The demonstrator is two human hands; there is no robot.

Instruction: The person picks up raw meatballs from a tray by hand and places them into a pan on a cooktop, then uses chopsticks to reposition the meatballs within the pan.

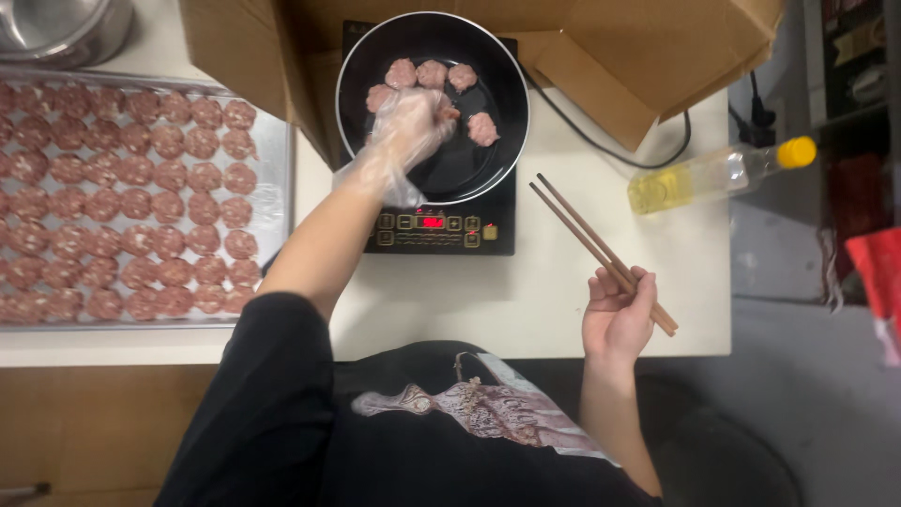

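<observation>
My left hand, in a clear plastic glove, reaches into a black frying pan on a black induction cooker. Its fingers are closed on a raw meat patty near the pan's middle. Several more pink patties lie in the pan, among them one at the back and one on the right. My right hand hovers at the table's front right and holds a pair of long wooden chopsticks that point toward the cooker.
A metal tray on the left holds several rows of raw patties. An oil bottle with a yellow cap lies at the right. Cardboard stands behind the cooker. A black cord runs to the right. A steel pot sits top left.
</observation>
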